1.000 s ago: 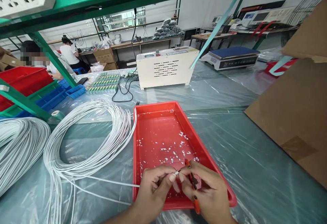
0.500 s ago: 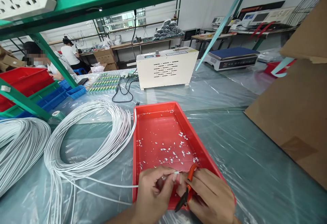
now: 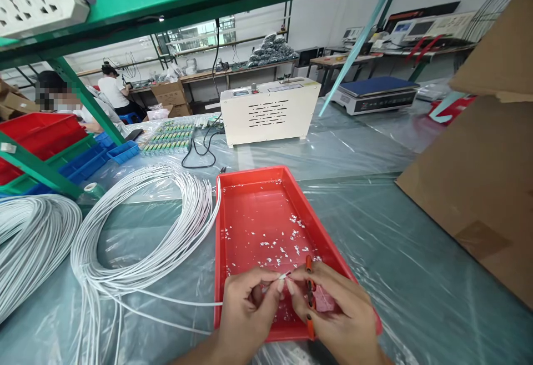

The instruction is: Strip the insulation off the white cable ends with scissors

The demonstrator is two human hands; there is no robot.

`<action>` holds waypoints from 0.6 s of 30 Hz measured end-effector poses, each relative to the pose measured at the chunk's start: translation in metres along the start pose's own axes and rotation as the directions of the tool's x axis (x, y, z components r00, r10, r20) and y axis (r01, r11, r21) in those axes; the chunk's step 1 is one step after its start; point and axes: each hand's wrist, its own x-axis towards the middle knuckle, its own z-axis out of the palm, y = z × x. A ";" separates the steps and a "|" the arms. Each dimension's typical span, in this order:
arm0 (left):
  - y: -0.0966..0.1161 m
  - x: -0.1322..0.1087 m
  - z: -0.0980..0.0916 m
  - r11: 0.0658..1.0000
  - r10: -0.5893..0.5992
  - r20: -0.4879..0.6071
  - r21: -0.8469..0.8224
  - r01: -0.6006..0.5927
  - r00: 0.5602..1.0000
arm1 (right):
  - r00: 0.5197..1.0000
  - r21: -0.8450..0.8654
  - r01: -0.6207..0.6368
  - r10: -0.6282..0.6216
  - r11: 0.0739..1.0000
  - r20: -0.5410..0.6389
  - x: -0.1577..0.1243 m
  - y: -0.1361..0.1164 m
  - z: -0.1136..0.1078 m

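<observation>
Red plastic forms the tray [image 3: 250, 204] on the film-covered tabletop [image 3: 375, 231], its near end partly covered by two hands. White scraps [image 3: 264, 244] dot its floor, thickest toward the right side; those low down among the hands are hard to make out.

Over that near end, the left hand [image 3: 250, 301] has its fingers pinched on a white cable [image 3: 282, 276] just behind the tip, the rest lost inside the fist. The right hand [image 3: 339, 306] has its fingers curled around an orange-handled tool [image 3: 310, 325], whose working end cannot be made out. Its thumb and forefinger come close to the cable's tip; whether they grip it is too small to tell.

From the coil [image 3: 197, 209] left of the tray, two strands [image 3: 183, 300] run rightward and vanish, one behind the left hand, one by its wrist. Another coil [image 3: 41, 237] is cut off at the picture's left edge.

Farther back, stacked bins [image 3: 41, 131] stand partly behind a green post [image 3: 89, 104], their contents hidden. A cardboard box [image 3: 478, 187] is cut off at the right.
</observation>
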 end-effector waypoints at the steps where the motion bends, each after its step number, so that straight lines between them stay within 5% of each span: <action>1: 0.000 0.000 0.000 1.000 0.008 -0.002 0.007 -0.008 1.000 | 1.000 0.002 -0.001 0.001 1.000 -0.001 0.000 0.000 0.000; 14: -0.002 -0.002 0.001 0.924 0.314 -0.048 0.246 -0.294 0.948 | 0.997 -0.114 0.079 -0.076 0.990 0.025 -0.002 -0.004 0.001; 18: 0.001 -0.002 0.000 0.939 0.291 0.002 0.190 -0.286 0.957 | 1.000 -0.033 -0.017 0.016 0.999 -0.019 0.001 -0.005 0.002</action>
